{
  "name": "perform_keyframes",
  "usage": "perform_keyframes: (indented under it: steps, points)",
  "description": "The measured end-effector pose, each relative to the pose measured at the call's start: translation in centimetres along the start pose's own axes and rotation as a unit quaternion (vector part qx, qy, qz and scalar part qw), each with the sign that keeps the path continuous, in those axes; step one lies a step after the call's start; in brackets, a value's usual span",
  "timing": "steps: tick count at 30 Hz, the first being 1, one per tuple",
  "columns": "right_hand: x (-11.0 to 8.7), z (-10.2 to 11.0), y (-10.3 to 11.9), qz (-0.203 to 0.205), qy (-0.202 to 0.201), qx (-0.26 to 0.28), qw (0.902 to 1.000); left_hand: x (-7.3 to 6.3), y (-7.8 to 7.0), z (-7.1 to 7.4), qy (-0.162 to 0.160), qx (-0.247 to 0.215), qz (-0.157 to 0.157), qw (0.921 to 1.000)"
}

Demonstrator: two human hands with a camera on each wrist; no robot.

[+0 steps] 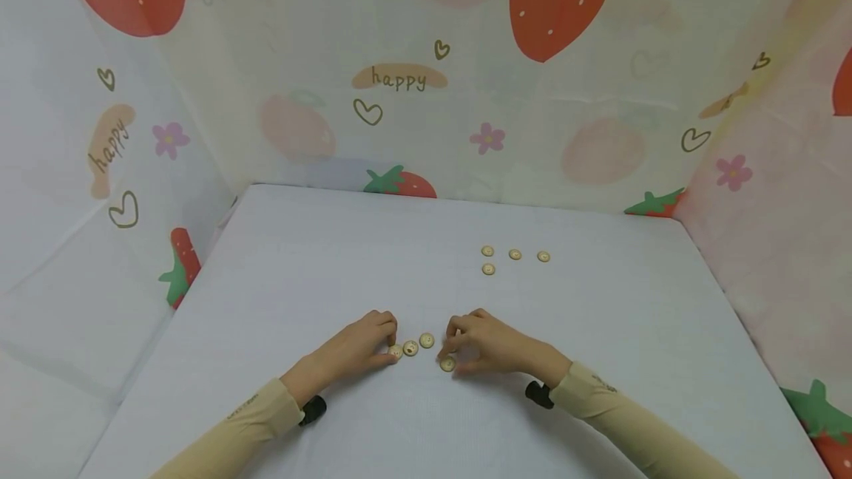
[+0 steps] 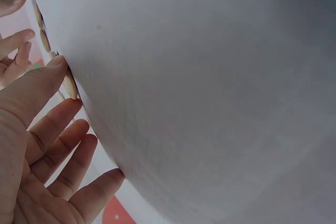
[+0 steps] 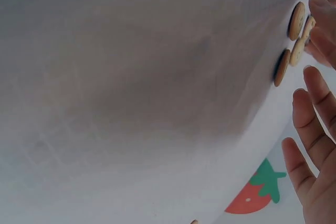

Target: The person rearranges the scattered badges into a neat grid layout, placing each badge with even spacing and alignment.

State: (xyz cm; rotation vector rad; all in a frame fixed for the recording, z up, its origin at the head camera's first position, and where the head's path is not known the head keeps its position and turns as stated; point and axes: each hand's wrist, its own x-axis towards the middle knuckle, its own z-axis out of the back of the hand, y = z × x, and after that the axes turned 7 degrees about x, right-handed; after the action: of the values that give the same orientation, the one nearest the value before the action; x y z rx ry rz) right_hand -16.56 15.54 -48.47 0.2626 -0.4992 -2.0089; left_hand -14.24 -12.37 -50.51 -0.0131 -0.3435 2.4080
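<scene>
Several round wooden buttons lie in a short, uneven row on the white table in the head view. At its left end my left hand (image 1: 359,342) pinches one button (image 1: 396,351) between thumb and index finger; in the left wrist view this button (image 2: 71,85) shows edge-on. A second button (image 1: 410,348) touches or nearly touches it, and a third button (image 1: 427,340) lies just to the right, slightly farther back. Nearer me, my right hand (image 1: 489,346) has its thumb and index finger at opposite edges of another button (image 1: 447,364), seen obliquely in the right wrist view.
Farther back and right, several more buttons (image 1: 515,254) lie on the table (image 1: 319,257), most in a row with one in front. Strawberry-printed cloth (image 1: 299,35) surrounds the back and sides. Dark wrist cameras (image 1: 539,395) sit under both sleeves.
</scene>
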Motion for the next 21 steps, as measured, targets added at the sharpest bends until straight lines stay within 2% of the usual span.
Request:
perform_keyframes:
  steps: [9,21]
  points:
    - [-0.10,-0.32,-0.30,0.008,0.000,-0.013,0.9999,0.02,-0.05,0.04,0.001,0.002,-0.001,1.0000]
    - [0.12,-0.38,-0.13,-0.011,0.020,-0.014,0.9996,-0.06,-0.09,0.18,0.003,-0.005,-0.001,1.0000]
